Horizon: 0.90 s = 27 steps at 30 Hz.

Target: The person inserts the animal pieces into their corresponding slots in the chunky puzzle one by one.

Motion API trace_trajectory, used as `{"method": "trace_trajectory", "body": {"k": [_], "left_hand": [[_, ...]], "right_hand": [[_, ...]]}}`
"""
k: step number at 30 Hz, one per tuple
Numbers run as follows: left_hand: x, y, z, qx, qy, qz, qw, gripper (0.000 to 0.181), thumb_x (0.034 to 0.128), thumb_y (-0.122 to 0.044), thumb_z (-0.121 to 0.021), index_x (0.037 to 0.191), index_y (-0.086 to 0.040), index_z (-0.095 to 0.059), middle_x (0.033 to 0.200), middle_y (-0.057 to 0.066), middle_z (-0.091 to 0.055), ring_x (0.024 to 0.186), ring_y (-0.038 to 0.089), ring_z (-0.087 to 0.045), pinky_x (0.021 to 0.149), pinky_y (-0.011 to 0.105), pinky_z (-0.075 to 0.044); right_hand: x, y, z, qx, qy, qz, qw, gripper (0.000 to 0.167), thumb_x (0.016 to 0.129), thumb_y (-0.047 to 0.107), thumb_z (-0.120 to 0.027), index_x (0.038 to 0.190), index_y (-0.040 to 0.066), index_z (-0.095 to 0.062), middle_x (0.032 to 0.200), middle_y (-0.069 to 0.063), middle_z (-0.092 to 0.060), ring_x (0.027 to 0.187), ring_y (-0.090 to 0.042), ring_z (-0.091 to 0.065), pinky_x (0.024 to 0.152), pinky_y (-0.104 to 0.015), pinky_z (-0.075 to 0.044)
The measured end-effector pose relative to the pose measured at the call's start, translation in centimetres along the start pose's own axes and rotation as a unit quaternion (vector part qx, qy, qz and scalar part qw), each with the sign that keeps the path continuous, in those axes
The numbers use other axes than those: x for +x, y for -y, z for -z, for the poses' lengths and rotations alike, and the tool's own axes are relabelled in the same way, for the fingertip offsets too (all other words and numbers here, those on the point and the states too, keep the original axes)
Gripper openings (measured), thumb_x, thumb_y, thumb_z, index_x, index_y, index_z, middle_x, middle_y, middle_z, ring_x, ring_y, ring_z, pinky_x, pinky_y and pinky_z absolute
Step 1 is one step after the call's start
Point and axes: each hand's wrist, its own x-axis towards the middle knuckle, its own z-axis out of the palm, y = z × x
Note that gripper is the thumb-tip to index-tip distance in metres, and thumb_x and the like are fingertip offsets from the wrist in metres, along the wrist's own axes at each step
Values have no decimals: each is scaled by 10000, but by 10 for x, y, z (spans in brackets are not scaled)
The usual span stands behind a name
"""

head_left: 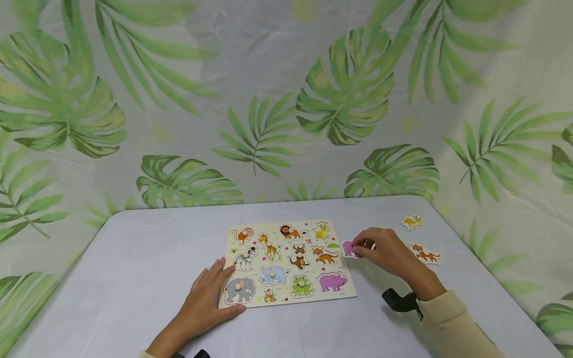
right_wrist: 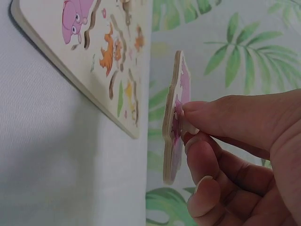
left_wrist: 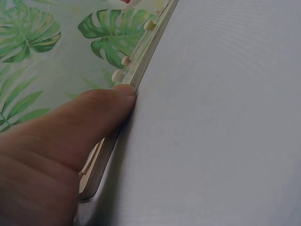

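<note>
My right hand [head_left: 380, 251] pinches the knob of a pink hippo puzzle piece [right_wrist: 172, 136] between thumb and fingertips. In the right wrist view that piece stands on edge, off the table, beside the right side of a wooden animal puzzle board [head_left: 286, 248]. A matching hippo picture [head_left: 333, 282] shows in the board's lower right recess. At the board's lower left corner my left hand [head_left: 203, 298] rests with fingers extended along the left edge. Its thumb [left_wrist: 108, 106] touches the front edge. Knobbed pieces such as the elephant [head_left: 240, 290] and frog [head_left: 302, 286] sit in the board.
A tiger piece [head_left: 424, 253] and a yellow goat-like piece [head_left: 412, 222] lie on the white table [head_left: 134, 263], right of the board. A leaf-patterned cloth [head_left: 250, 124] hangs behind the table and along its right side.
</note>
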Motion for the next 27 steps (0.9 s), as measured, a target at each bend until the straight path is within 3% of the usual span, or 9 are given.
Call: {"method": "trace_trajectory", "body": {"k": [19,27], "left_hand": [[1,-2,1,-56,121,91,9999,940,707,-646,-728,1436,-120,-453,1553,148,-287,1434,331,-234,1151,507,-132],[1,-2,1,8,32,-9,10000,928,707,-626,-739,1420,-96,-469,1537,172,-310,1423,354,-252,1141,528,-151]], "right_hand": [[-3,8,-15,46,180,73,9998,94,825,108,-761,909,138,-730,827,103,-642,720,-71,-554,584,-202,-510],[-5,12,-18,99,229,159,9996,96,825,107,-761,908,140,-728,833,105,-642,726,-59,-558,599,-202,-512]]}}
